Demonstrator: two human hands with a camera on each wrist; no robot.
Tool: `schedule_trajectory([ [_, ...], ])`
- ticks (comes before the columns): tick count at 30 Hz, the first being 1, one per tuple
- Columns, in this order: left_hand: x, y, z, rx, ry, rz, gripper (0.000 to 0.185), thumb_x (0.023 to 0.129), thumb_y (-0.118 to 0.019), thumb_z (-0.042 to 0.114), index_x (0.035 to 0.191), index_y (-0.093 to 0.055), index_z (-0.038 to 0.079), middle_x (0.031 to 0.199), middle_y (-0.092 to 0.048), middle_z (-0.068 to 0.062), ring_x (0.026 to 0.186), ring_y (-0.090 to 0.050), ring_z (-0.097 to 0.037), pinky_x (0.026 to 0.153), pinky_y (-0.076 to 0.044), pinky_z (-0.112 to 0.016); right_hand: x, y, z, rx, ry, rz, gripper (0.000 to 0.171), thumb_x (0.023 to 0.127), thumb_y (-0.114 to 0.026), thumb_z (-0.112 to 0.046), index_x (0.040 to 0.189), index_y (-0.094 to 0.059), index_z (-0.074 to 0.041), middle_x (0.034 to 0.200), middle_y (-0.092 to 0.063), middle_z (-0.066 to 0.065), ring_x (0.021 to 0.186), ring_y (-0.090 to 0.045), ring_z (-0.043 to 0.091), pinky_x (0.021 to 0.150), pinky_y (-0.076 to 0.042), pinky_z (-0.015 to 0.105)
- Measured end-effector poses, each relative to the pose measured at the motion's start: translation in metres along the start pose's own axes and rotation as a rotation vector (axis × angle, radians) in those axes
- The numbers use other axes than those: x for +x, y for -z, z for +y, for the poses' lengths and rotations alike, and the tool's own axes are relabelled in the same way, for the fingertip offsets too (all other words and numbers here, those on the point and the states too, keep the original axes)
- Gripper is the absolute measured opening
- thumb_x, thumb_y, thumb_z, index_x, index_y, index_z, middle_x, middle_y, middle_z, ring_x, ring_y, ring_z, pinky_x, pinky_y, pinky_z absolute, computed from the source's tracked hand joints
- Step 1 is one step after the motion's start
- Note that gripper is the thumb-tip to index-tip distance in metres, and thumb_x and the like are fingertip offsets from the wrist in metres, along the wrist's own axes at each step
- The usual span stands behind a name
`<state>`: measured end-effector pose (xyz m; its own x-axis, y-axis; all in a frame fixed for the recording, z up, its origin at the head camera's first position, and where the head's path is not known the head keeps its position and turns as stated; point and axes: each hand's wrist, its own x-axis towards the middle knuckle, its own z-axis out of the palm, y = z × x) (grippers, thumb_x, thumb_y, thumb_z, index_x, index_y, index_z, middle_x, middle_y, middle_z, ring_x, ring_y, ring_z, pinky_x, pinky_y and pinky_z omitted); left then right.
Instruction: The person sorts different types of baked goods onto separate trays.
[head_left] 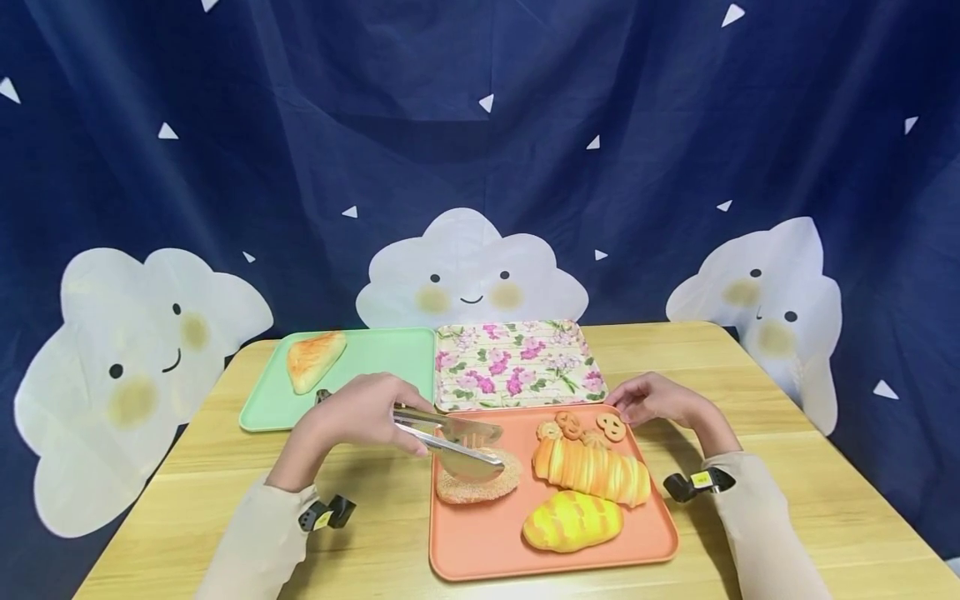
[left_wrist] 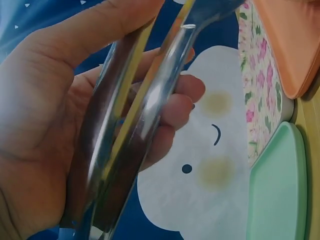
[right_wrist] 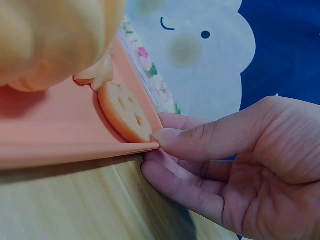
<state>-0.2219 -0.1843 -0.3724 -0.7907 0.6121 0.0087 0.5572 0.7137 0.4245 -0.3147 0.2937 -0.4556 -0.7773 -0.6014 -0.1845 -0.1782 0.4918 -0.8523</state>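
Nearest the camera, an orange tray (head_left: 450,550) was shown, still bearing a ring-shaped sesame bread (head_left: 480,483), a ridged loaf (head_left: 592,472), a yellow bun (head_left: 572,521) and three small pretzels (head_left: 577,427). At far left, one triangular pastry (head_left: 315,358) lay on the green tray (head_left: 390,354). Metal tongs (head_left: 450,437), gripped by the left hand (head_left: 360,417), were closing over the sesame bread. The floral tray (head_left: 517,365) stood between. At right, the orange tray's far corner was pinched by the right hand (head_left: 652,400). Transfer was judged barely begun.

Two trays (head_left: 352,392) (head_left: 517,367) sit behind a third tray (head_left: 480,550) holding breads (head_left: 588,471).
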Motion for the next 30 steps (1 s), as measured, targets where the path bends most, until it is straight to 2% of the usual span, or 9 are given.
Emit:
schedule_trajectory([
  [6, 0.000, 0.001, -0.001, 0.013, 0.036, -0.015, 0.045, 0.067, -0.093, 0.044, 0.108, -0.081, 0.031, 0.091, -0.072, 0.020, 0.075, -0.055, -0.006, 0.065, -0.045, -0.025, 0.000, -0.001, 0.000, 0.017, -0.001, -0.004, 0.036, 0.086, -0.072, -0.001, 0.117, -0.066, 0.015, 0.095, -0.074, 0.012, 0.082, -0.066, 0.012, 0.075, -0.056, 0.026],
  [14, 0.002, -0.003, -0.002, 0.054, 0.065, -0.043, 0.051, 0.065, -0.094, 0.045, 0.112, -0.079, 0.031, 0.095, -0.072, 0.019, 0.076, -0.054, -0.006, 0.064, -0.045, -0.026, 0.002, 0.000, 0.002, 0.024, -0.015, -0.004, 0.036, 0.086, -0.071, 0.001, 0.118, -0.066, 0.014, 0.100, -0.073, 0.022, 0.083, -0.067, 0.011, 0.076, -0.056, 0.026],
  [21, 0.007, -0.009, -0.002, 0.049, 0.072, -0.081, 0.047, 0.067, -0.095, 0.040, 0.110, -0.080, 0.027, 0.103, -0.077, 0.012, 0.070, -0.055, -0.003, 0.064, -0.046, -0.027, 0.003, 0.001, 0.003, 0.020, -0.014, -0.004, 0.035, 0.085, -0.071, 0.002, 0.118, -0.066, 0.015, 0.100, -0.073, 0.022, 0.083, -0.067, 0.012, 0.076, -0.056, 0.026],
  [30, 0.008, -0.011, -0.002, 0.082, 0.048, -0.037, 0.041, 0.068, -0.094, 0.040, 0.105, -0.082, 0.027, 0.099, -0.078, 0.013, 0.072, -0.057, -0.003, 0.064, -0.045, -0.026, 0.001, 0.001, 0.001, 0.013, -0.006, -0.006, 0.036, 0.086, -0.071, 0.001, 0.118, -0.066, 0.015, 0.100, -0.072, 0.024, 0.083, -0.066, 0.011, 0.075, -0.056, 0.026],
])
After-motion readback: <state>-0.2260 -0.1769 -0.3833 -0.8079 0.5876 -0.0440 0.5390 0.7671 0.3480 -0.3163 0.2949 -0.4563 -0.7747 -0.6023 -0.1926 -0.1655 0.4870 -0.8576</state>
